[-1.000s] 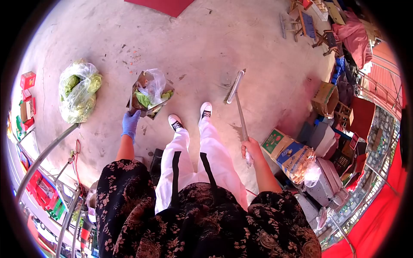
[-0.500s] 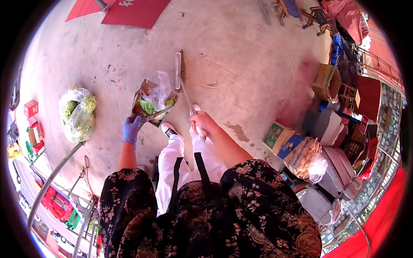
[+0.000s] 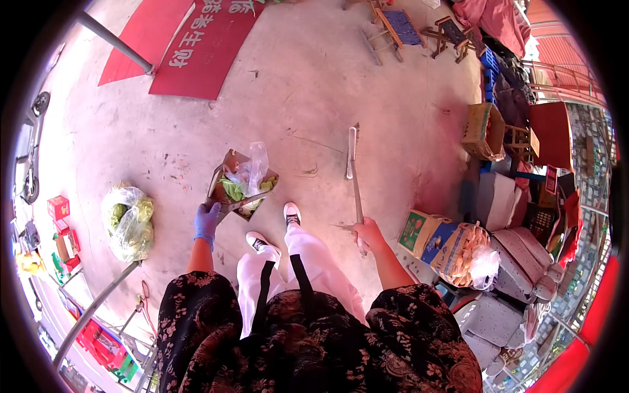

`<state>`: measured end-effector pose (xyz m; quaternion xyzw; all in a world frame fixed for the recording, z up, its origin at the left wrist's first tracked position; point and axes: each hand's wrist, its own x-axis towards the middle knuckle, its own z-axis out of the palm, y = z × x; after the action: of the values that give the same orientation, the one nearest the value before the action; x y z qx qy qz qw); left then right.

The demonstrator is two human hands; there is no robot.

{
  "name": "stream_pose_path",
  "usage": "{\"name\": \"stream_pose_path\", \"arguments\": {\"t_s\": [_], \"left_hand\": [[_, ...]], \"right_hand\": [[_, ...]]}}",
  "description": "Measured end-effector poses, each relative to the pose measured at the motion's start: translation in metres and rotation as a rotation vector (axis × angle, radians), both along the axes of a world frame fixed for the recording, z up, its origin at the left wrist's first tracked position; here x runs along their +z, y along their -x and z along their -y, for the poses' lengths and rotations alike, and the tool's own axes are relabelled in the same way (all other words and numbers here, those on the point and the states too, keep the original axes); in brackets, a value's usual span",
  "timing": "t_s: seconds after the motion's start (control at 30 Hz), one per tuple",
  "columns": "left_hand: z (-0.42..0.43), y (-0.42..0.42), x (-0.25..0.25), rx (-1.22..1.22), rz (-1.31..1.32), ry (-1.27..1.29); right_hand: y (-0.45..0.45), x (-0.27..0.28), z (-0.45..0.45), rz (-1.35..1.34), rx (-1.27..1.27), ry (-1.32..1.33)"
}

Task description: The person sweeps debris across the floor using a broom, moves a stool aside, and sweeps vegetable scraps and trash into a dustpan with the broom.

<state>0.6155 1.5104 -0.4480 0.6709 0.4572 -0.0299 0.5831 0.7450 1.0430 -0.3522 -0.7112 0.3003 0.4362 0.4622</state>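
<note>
My left hand point(image 3: 207, 223), in a blue glove, is closed on the near left edge of an open cardboard box point(image 3: 215, 186). Green leaves point(image 3: 232, 190) and a clear plastic bag point(image 3: 259, 160) fill the box. Out to the right, my bare right hand point(image 3: 371, 234) grips the handle of a broom point(image 3: 357, 196). Its head point(image 3: 352, 154) points away from me, over the concrete floor, with the bristles on the right side. Whether the bristles touch the floor I cannot tell.
Left of the box lies a clear bag of green vegetables point(image 3: 134, 226), beside a metal pole point(image 3: 98, 308). A red mat point(image 3: 203, 49) lies ahead. On the right are a patterned carton point(image 3: 436, 242), another carton point(image 3: 483, 131) and grey seats point(image 3: 495, 321); folding stools point(image 3: 400, 29) stand farther off.
My right hand has swung the broom to the right, away from the box. My left hand keeps its hold on the box. The view has shifted, showing more of the red mat.
</note>
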Motion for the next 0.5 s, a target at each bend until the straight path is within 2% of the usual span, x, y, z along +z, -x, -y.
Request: {"name": "stream_pose_path", "arguments": {"t_s": [0.1,0.2,0.27,0.33,0.37,0.4,0.43,0.5], "left_hand": [[-0.004,-0.019,0.020,-0.015,-0.031,-0.058],[-0.020,-0.022,0.035,0.036,-0.007,-0.066],[-0.036,-0.030,0.028,0.065,0.025,-0.038],[-0.052,-0.023,0.016,0.102,0.071,0.004],[-0.059,-0.020,0.017,0.123,0.086,0.029],[-0.067,-0.016,0.018,0.142,0.097,0.054],[-0.076,-0.012,0.016,0.164,0.101,0.086],[-0.091,-0.012,0.008,0.223,0.117,0.144]], "right_hand": [[-0.038,-0.033,0.020,-0.028,0.009,0.051],[-0.079,-0.047,0.004,-0.048,-0.003,0.055],[-0.100,-0.057,-0.036,-0.159,-0.029,0.001],[-0.094,-0.071,-0.090,-0.102,-0.064,-0.044],[-0.091,-0.077,-0.116,-0.166,-0.044,-0.122],[-0.081,-0.097,-0.146,-0.118,-0.012,-0.084],[-0.073,-0.092,-0.175,-0.090,0.061,-0.166],[-0.063,-0.090,-0.241,-0.019,0.186,-0.054]]}}
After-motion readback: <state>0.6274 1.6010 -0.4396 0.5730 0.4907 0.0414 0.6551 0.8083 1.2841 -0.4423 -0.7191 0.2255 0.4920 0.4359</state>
